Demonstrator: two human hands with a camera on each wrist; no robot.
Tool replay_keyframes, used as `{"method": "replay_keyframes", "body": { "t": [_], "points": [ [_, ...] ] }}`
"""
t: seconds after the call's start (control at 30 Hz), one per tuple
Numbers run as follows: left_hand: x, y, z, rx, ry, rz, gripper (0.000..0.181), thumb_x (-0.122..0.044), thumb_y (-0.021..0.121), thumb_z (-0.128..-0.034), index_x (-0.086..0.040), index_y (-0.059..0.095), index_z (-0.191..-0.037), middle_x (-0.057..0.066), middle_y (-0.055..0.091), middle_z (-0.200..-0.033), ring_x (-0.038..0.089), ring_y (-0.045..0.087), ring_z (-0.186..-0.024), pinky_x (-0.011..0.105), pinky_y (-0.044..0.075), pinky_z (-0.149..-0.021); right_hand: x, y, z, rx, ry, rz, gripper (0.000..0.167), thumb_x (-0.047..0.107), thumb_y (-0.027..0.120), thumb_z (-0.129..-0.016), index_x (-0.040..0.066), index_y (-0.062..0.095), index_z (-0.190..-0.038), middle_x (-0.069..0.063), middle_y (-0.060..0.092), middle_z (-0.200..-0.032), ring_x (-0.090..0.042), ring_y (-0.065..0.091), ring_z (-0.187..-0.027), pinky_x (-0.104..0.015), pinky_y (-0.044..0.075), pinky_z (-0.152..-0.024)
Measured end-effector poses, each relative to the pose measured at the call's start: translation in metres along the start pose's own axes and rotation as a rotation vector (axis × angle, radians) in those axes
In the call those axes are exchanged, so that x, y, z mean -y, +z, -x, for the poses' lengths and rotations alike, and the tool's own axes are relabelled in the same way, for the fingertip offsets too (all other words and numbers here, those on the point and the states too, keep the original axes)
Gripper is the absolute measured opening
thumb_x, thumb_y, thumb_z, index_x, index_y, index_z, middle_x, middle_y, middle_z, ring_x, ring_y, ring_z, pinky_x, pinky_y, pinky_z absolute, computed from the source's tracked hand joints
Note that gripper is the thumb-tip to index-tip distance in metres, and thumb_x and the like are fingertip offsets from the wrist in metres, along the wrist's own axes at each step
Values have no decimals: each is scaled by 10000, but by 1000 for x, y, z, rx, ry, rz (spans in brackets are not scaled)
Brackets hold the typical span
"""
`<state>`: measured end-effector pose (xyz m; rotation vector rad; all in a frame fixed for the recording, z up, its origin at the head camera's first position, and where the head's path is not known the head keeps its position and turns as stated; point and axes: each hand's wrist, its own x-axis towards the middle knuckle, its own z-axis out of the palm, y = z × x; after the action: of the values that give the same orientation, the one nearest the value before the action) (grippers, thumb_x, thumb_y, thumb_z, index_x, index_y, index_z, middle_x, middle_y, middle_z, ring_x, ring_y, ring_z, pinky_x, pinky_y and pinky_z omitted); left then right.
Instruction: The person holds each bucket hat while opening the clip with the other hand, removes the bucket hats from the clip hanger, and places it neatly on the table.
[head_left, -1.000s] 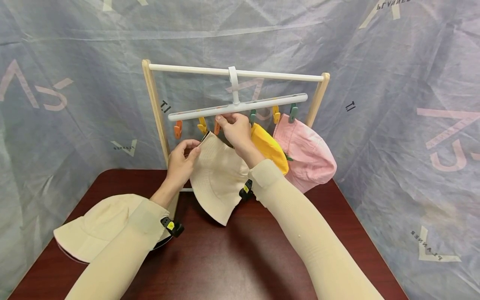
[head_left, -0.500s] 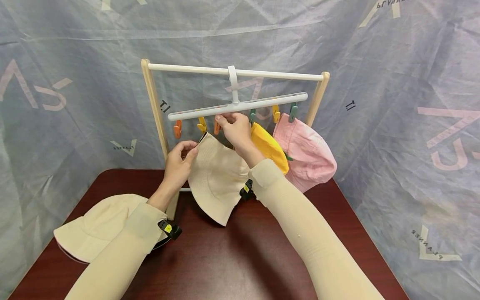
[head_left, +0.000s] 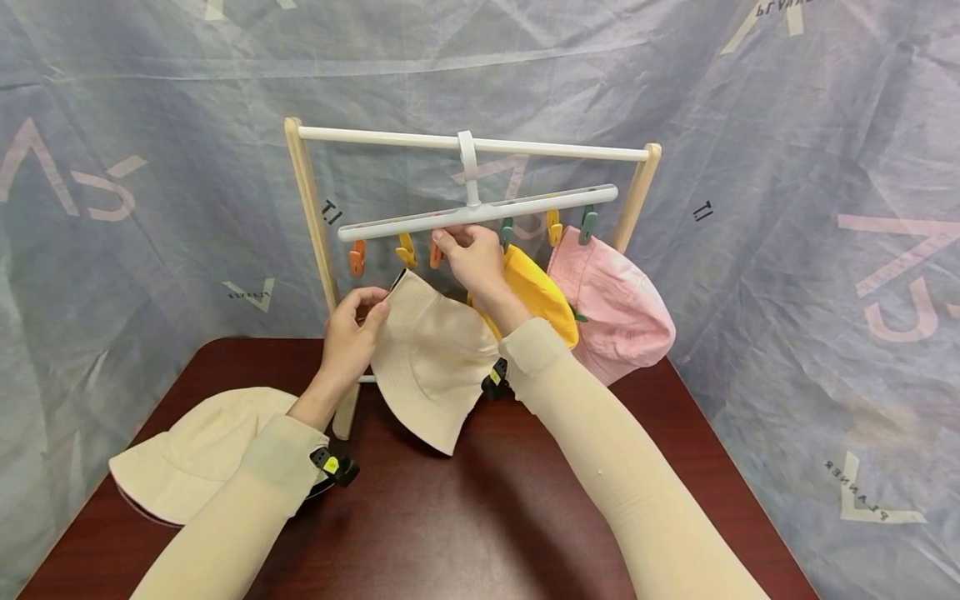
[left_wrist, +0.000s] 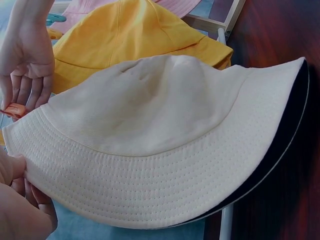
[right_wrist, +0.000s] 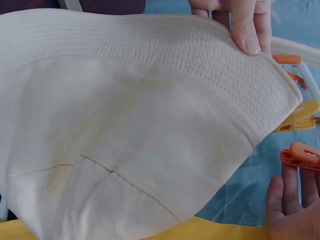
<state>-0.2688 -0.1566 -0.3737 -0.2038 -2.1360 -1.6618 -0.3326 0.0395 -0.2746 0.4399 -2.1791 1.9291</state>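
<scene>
Now, left fingers [head_left: 381,312] pinch a cream hat [head_left: 446,350] by its brim [head_left: 397,358]; right fingers [head_left: 446,242] pinch an orange clip [head_left: 436,255]. I note the brim's corner shifted left, away from that clip, so it looks unclipped. Hat hangs below the hanger [head_left: 397,226], above the tabletop [head_left: 465,533]. Backdrop [head_left: 750,108] reads "PLANNER", mirrored.

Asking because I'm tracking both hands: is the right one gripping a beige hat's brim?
No, the right hand holds an orange clip.

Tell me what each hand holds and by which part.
Left hand: beige fabric bucket hat, by the brim's edge. Right hand: orange plastic clothes peg, by its upper end.
</scene>
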Motion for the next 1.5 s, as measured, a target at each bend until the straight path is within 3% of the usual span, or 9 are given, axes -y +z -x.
{"method": "replay_keyframes", "body": {
  "t": [0.3,0.5,0.7,0.93,1.2,1.5],
  "points": [
    [1,-2,1,-13,4,10,270,-164,638,-1083,-22,668,-1311,165,674,-1244,174,589,-1080,225,455,-909,2,-2,2,20,-4,0,229,189,683,-1063,-18,757,-1128,-186,724,-829,-211,694,-881,-403,570,-945],
    [1,-4,3,-20,4,6,260,-169,640,-1083,-34,673,-1302,149,676,-1234,153,591,-1068,218,457,-898,2,-2,1,22,14,2,234,195,682,-1064,-14,753,-1139,-141,725,-827,-223,701,-905,-341,587,-911],
    [0,-4,4,-30,8,21,263,-145,638,-1081,-3,669,-1299,177,675,-1224,148,586,-1050,212,454,-889,1,-2,2,32,6,-10,201,187,679,-1064,7,755,-1109,-149,722,-822,-219,697,-890,-465,560,-999],
    [-1,-3,5,-34,-18,6,280,-98,595,-1094,42,638,-1332,228,649,-1267,207,583,-1100,214,443,-916,1,-2,3,30,-9,5,186,195,679,-1065,26,753,-1076,-134,721,-830,-200,686,-877,-329,560,-897],
    [0,-7,6,-16,-6,28,274,-200,638,-1087,-35,668,-1303,138,667,-1233,154,595,-1087,227,460,-912,0,-4,3,37,-2,19,197,218,679,-1065,38,752,-1098,-111,724,-845,-212,685,-924,-340,536,-898],
    [2,-5,4,-22,-9,21,274,-183,624,-1092,-20,662,-1309,152,665,-1237,160,592,-1090,221,454,-907,-2,-5,1,39,8,43,237,240,682,-1063,38,751,-1167,-85,740,-904,-175,688,-1017,-334,556,-936]
  ]
}}
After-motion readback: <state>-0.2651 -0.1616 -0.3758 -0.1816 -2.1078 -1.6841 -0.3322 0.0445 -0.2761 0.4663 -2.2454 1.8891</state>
